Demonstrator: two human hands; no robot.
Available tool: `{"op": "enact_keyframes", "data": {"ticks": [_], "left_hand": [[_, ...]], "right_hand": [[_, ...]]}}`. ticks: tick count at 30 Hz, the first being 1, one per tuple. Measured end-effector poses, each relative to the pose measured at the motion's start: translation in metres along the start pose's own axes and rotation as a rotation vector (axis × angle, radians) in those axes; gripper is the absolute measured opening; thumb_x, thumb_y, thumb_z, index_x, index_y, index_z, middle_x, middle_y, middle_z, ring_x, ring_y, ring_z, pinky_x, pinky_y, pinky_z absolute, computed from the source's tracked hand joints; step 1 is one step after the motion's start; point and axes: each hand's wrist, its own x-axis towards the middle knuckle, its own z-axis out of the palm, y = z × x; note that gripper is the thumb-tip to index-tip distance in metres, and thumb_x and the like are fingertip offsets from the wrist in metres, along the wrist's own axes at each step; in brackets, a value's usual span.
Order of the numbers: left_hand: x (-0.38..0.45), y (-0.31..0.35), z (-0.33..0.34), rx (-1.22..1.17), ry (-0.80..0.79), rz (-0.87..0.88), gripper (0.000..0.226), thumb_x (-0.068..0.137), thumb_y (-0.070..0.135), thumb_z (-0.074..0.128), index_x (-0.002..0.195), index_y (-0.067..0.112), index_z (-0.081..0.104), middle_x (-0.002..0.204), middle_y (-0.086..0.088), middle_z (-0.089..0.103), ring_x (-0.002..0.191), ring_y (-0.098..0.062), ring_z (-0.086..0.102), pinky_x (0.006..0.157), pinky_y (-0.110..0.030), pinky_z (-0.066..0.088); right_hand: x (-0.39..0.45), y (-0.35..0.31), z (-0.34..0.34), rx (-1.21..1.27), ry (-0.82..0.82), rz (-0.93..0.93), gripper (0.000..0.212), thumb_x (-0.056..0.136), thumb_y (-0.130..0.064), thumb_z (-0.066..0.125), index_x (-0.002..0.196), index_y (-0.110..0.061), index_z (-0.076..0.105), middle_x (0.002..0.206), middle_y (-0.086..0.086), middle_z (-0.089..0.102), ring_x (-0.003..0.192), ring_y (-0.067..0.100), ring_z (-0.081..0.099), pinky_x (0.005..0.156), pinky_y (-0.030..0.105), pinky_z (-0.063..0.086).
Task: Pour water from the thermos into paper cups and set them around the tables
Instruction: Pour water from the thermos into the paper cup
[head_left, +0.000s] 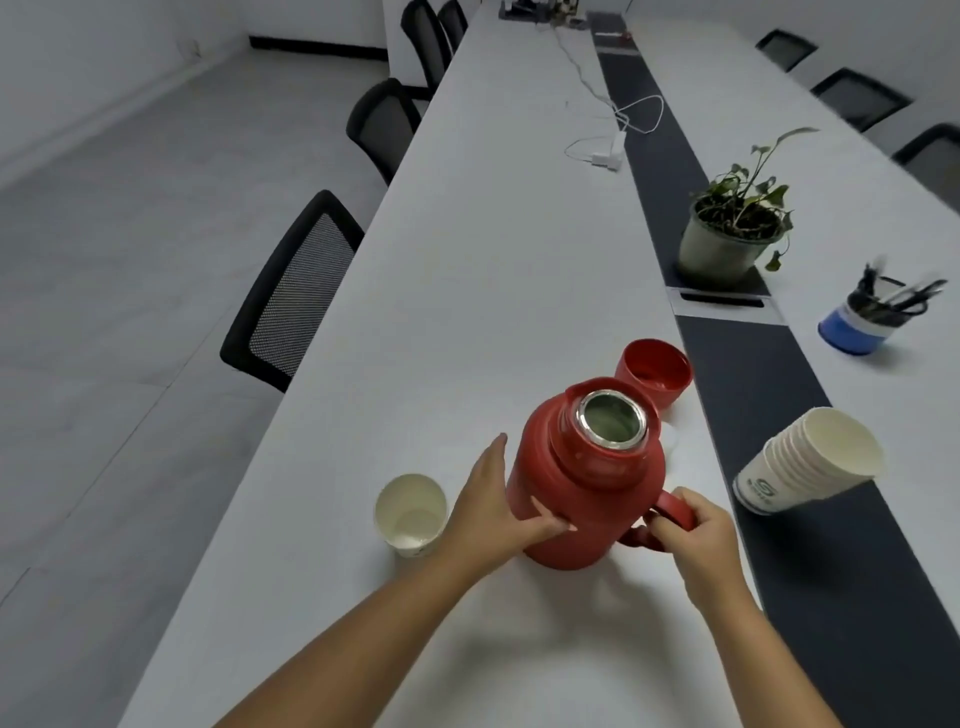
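Two hands meet at the red thermos (582, 488), which stands upright on the near end of the white table (467, 260): the left hand (493, 509) lies flat against its side with straight fingers, steadying it, while the right hand (696, 530) has its fingers curled round the handle. The thermos mouth is open, its metal rim bare. Just left of the left hand stands one paper cup (410, 514); whether it holds water I cannot tell, though the bottom looks pale and perhaps wet. To the right, on the dark centre strip (727, 364), a stack of paper cups (800, 462) lies tipped on its side, near the thermos but not touching it. Just behind the thermos sits its red lid (655, 370), upturned, with a small white stopper-like piece partly hidden between them. Farther off are a potted plant (732, 228), a blue pen holder (862, 322), white cables and black chairs along both sides. By my judgement the task has barely begun: the thermos is opened and one cup is out, but no cups stand at the seats, so nearly all the pouring and placing remains.
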Motion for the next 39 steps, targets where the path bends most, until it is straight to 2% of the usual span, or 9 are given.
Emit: {"op": "enact_keyframes", "data": {"ticks": [3,7,10,12,15,18,24,27,39], "left_hand": [[0.006,0.01,-0.002,-0.094,-0.08,0.082,0.107,0.057,0.039,0.094,0.152,0.04,0.043,0.142,0.023,0.058,0.131,0.001,0.058,0.107,-0.032,0.051],[0.001,0.011,0.002,-0.204,-0.011,0.16,0.113,0.054,0.032,0.096,0.155,0.041,0.045,0.143,0.027,0.061,0.133,0.006,0.057,0.109,-0.024,0.049],[-0.006,0.011,0.002,-0.246,0.026,0.149,0.114,0.054,0.033,0.099,0.154,0.041,0.046,0.143,0.027,0.063,0.134,0.006,0.057,0.111,-0.025,0.048],[-0.014,0.005,0.006,-0.262,0.055,0.117,0.113,0.054,0.034,0.101,0.153,0.041,0.047,0.141,0.026,0.064,0.132,0.006,0.058,0.111,-0.027,0.048],[-0.034,-0.002,0.02,-0.34,0.094,0.033,0.108,0.055,0.031,0.103,0.15,0.038,0.05,0.138,0.021,0.067,0.129,0.003,0.062,0.112,-0.031,0.051],[-0.058,-0.006,0.035,-0.459,0.115,-0.036,0.097,0.059,0.029,0.102,0.143,0.032,0.054,0.133,0.013,0.072,0.127,-0.004,0.068,0.108,-0.033,0.055],[-0.102,-0.015,0.046,-0.568,0.177,-0.085,0.096,0.06,0.031,0.105,0.142,0.035,0.055,0.128,0.016,0.074,0.122,-0.004,0.07,0.102,-0.027,0.058],[-0.119,-0.02,0.05,-0.608,0.196,-0.129,0.097,0.062,0.034,0.106,0.143,0.034,0.053,0.131,0.016,0.073,0.124,-0.003,0.068,0.104,-0.029,0.058],[-0.125,-0.038,0.064,-0.809,0.256,-0.246,0.086,0.07,0.031,0.102,0.142,0.023,0.055,0.13,0.002,0.076,0.121,-0.017,0.074,0.1,-0.036,0.062]], "right_hand": [[-0.001,0.006,0.0,-0.007,-0.029,-0.066,0.031,0.084,0.033,0.051,0.07,0.005,0.048,0.062,0.018,0.051,0.061,0.048,0.07,0.069,0.066,0.064],[-0.014,0.005,-0.002,-0.028,-0.118,-0.153,0.032,0.09,0.02,0.067,0.072,-0.001,0.051,0.065,0.013,0.038,0.059,0.028,0.052,0.067,0.065,0.063],[-0.027,-0.008,-0.005,-0.098,-0.1,-0.183,0.025,0.088,0.014,0.076,0.079,-0.006,0.066,0.064,0.02,0.052,0.058,0.037,0.064,0.062,0.066,0.063],[-0.032,-0.025,-0.01,-0.173,-0.068,-0.22,0.03,0.089,0.013,0.078,0.08,-0.016,0.073,0.067,0.017,0.063,0.06,0.034,0.068,0.061,0.058,0.064],[-0.038,-0.06,-0.018,-0.376,-0.059,-0.375,0.037,0.085,0.008,0.083,0.081,-0.027,0.074,0.065,-0.004,0.069,0.058,0.018,0.065,0.055,0.034,0.057],[-0.05,-0.089,-0.022,-0.478,-0.105,-0.501,0.035,0.082,0.008,0.085,0.086,-0.025,0.075,0.068,-0.012,0.07,0.056,0.011,0.064,0.054,0.028,0.054],[-0.078,-0.097,-0.022,-0.514,-0.178,-0.498,0.053,0.08,0.011,0.086,0.092,-0.04,0.075,0.077,-0.012,0.074,0.068,0.012,0.07,0.063,0.026,0.057],[-0.088,-0.106,-0.015,-0.546,-0.213,-0.525,0.05,0.08,0.006,0.089,0.094,-0.04,0.075,0.082,-0.014,0.075,0.072,0.009,0.07,0.067,0.023,0.056],[-0.081,-0.125,0.01,-0.693,-0.305,-0.5,0.04,0.086,-0.012,0.09,0.086,-0.046,0.071,0.073,-0.018,0.072,0.066,0.006,0.069,0.061,0.022,0.056]]}}
